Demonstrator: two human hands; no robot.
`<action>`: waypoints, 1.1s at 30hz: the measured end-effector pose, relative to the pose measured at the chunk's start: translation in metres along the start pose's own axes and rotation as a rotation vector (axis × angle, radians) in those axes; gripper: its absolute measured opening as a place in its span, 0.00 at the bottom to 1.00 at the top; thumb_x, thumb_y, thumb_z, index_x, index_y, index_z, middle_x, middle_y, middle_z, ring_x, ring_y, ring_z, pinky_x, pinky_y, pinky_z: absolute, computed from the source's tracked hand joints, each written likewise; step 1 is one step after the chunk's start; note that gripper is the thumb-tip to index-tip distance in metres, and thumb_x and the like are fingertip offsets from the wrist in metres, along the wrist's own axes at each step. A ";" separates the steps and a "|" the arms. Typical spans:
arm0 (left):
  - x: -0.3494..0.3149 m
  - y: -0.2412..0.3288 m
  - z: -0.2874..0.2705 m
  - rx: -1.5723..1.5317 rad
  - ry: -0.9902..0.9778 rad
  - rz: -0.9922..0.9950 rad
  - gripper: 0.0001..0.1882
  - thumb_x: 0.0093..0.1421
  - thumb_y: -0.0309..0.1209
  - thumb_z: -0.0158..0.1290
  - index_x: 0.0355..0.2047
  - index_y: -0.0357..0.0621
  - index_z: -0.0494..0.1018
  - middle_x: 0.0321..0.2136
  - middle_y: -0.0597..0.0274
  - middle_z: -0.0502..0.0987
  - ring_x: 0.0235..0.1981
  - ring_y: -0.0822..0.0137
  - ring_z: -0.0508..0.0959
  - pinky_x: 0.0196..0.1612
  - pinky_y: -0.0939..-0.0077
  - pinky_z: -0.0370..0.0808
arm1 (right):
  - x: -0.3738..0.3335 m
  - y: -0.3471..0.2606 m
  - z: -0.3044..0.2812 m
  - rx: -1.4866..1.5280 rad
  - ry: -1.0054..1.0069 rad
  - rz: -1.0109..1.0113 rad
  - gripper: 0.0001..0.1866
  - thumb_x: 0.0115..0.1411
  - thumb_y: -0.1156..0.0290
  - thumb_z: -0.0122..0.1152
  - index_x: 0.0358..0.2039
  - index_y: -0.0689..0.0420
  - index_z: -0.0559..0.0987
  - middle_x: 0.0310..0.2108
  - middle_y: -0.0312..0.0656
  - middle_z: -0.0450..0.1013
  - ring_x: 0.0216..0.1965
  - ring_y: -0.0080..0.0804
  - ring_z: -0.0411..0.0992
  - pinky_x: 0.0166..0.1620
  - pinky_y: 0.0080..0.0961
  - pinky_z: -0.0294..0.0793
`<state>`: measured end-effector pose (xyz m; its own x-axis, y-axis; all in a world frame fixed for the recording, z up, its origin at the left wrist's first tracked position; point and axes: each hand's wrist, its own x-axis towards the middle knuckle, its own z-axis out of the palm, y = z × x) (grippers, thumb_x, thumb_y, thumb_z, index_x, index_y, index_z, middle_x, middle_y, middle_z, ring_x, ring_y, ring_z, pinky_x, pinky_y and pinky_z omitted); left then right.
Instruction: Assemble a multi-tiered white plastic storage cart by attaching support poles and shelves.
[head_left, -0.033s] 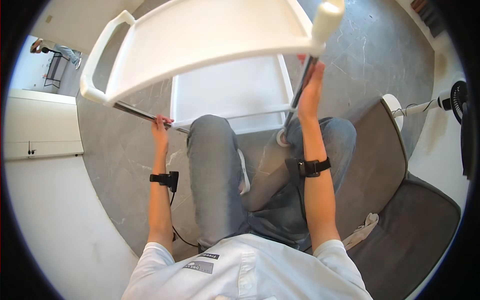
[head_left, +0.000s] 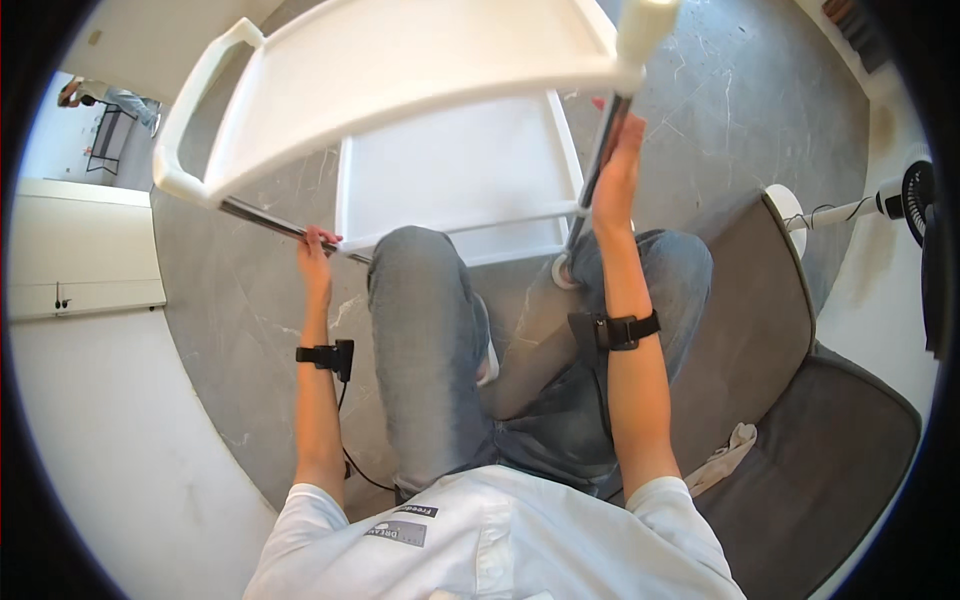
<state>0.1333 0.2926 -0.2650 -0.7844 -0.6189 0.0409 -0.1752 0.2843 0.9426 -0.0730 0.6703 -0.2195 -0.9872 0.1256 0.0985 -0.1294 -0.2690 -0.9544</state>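
Observation:
A white two-tier utility cart (head_left: pixel 400 60) stands before my knees, its upper tray largest in view and its lower tray (head_left: pixel 450 190) beneath. Chrome poles join the tiers. My left hand (head_left: pixel 316 252) has its fingers wrapped round the left pole (head_left: pixel 265 218) near the lower tray's corner. Higher up, my right hand (head_left: pixel 618 175) presses its palm along the right pole (head_left: pixel 603 140), with a fingertip showing past the pole's far side. The pole partly hides those fingers. A round white foot or wheel (head_left: pixel 565 272) shows beside my right knee.
A dark grey padded seat (head_left: pixel 830 460) lies to my right, a beige cloth (head_left: pixel 728 460) on it. Beyond stands a fan (head_left: pixel 915 195) on a white pole. White cabinets (head_left: pixel 85 250) line the left wall. Another person (head_left: pixel 125 103) is far off at upper left.
The cart has shifted slightly left and up in view, and both hands have moved with it, keeping their holds. My left knee has shifted a little left too.

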 end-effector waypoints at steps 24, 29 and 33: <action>0.021 -0.103 0.041 -0.228 -0.019 -0.373 0.18 0.57 0.42 0.56 0.17 0.48 0.65 0.16 0.71 0.63 0.20 0.75 0.67 0.32 0.79 0.69 | -0.005 0.190 -0.022 -0.417 0.119 0.503 0.40 0.63 0.39 0.23 0.14 0.59 0.72 0.12 0.39 0.67 0.15 0.29 0.65 0.24 0.27 0.64; 0.024 -0.108 0.056 -0.198 0.174 -0.379 0.21 0.54 0.41 0.58 0.11 0.50 0.63 0.11 0.74 0.59 0.13 0.78 0.60 0.22 0.79 0.66 | -0.002 0.196 -0.026 -0.347 0.161 0.534 0.36 0.64 0.44 0.28 0.10 0.58 0.65 0.10 0.37 0.61 0.13 0.29 0.62 0.17 0.23 0.60; 0.020 -0.116 0.048 -0.185 0.356 -0.264 0.23 0.54 0.40 0.58 0.09 0.51 0.60 0.09 0.74 0.56 0.11 0.78 0.57 0.17 0.78 0.60 | -0.018 0.182 -0.007 -0.363 0.287 0.486 0.36 0.65 0.47 0.32 0.11 0.64 0.65 0.12 0.44 0.62 0.14 0.31 0.63 0.20 0.28 0.65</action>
<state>0.1093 0.2819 -0.3893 -0.4694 -0.8737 -0.1276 -0.2073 -0.0314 0.9778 -0.0781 0.6254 -0.3971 -0.8548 0.3338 -0.3973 0.4127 -0.0268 -0.9105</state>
